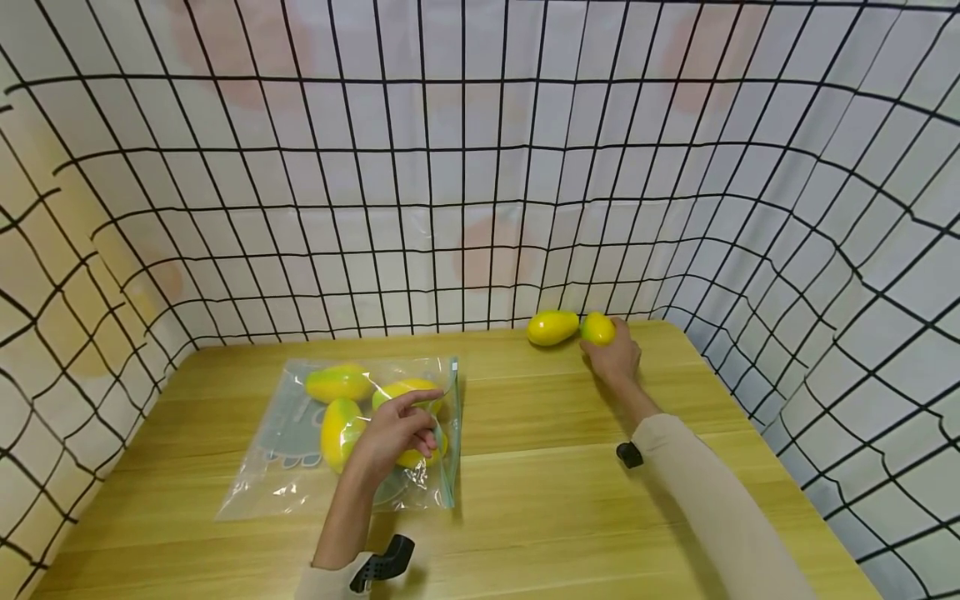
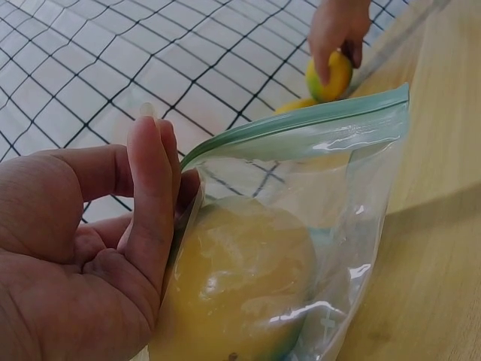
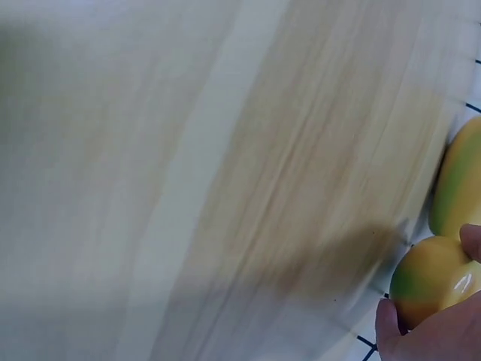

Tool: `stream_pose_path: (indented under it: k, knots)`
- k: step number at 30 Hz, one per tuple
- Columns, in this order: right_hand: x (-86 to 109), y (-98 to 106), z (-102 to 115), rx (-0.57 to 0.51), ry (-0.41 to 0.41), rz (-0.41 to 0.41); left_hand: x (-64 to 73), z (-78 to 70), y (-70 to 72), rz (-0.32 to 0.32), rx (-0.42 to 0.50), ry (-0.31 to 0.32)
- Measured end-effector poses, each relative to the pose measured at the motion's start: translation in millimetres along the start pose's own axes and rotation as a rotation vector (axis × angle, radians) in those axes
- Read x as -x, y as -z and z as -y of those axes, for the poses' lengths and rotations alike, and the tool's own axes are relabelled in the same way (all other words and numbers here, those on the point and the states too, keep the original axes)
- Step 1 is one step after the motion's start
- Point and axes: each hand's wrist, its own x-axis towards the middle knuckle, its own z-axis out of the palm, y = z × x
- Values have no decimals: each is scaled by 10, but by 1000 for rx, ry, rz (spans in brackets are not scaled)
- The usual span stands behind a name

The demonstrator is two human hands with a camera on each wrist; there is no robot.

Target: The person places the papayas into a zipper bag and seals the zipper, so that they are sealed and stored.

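Note:
A clear zip bag [image 1: 452, 467] with a green zip edge lies on the left of the table, holding several yellow-green mangoes [image 1: 339, 383]. My left hand [image 1: 393, 433] is at the bag's mouth, its index finger extended and the other fingers bent at the edge. In the left wrist view, the zip edge [image 2: 301, 120] rises from those fingers, with one bagged mango [image 2: 240, 278] close beside them. At the far right, my right hand [image 1: 615, 354] grips a mango [image 1: 597, 328] between thumb and fingers. Just left of it, a second loose mango [image 1: 552, 327] lies by the back mesh.
Black wire mesh [image 1: 465, 200] stands along the back and both sides of the wooden table [image 1: 540, 467], with pale sheeting behind it. A black wrist device [image 1: 390, 558] sits at the left cuff, and another [image 1: 628, 454] at the right.

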Motion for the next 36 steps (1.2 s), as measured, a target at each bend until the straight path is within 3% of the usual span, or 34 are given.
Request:
stream_pose_path:
  k: [12, 22, 30, 36]
  knots:
    - [60, 159, -20, -65, -25, -23, -4, 2, 8, 6, 2, 1]
    - [239, 244, 197, -147, 46, -1, 7, 4, 30, 11, 5, -6]
    - [417, 266, 384, -166, 110, 94, 7, -10, 11, 10, 12, -1]
    - [565, 273, 552, -181, 142, 239, -8, 0, 6, 20, 6, -5]
